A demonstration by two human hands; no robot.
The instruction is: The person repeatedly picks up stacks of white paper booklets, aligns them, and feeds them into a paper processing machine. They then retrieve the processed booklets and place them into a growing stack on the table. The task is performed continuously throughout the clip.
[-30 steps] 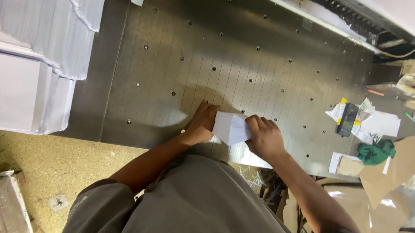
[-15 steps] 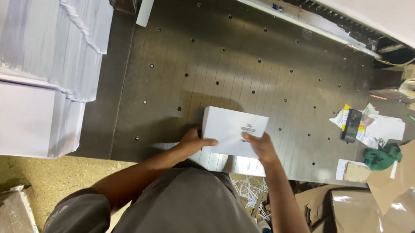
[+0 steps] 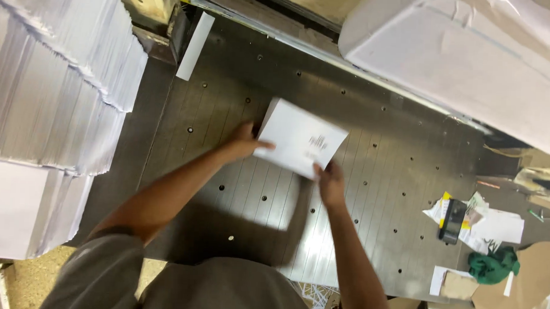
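Holding a white stack of paper (image 3: pixel 300 138) above the middle of the dark metal surface (image 3: pixel 371 194), a bit nearer the far edge. Gripping the stack's left side with the left hand (image 3: pixel 246 141), thumb lying on top. Pinching the stack's near right corner with the right hand (image 3: pixel 330 182), fingers curled around the edge. Showing a small dark printed patch on the top sheet. Casting a dark shadow on the surface, below the stack and toward the near edge.

Standing beside the surface's left edge: tall piles of white sheets (image 3: pixel 51 104), well apart from the hands. Lying near the far left corner: a thin white paper strip (image 3: pixel 194 46). Hanging over the far right corner: a big white wrapped bundle (image 3: pixel 473 64).

Sitting near the right edge: a small black and yellow tool (image 3: pixel 451 213) on loose white paper scraps (image 3: pixel 495 226). Lying close to those, toward the near right corner: a crumpled green cloth (image 3: pixel 493 266), touching a piece of brown cardboard (image 3: pixel 526 285). Resting just left of the cloth: another small white scrap (image 3: pixel 441 279).

Showing many small round holes all over the surface, and thin lines running from the near edge to the far edge.
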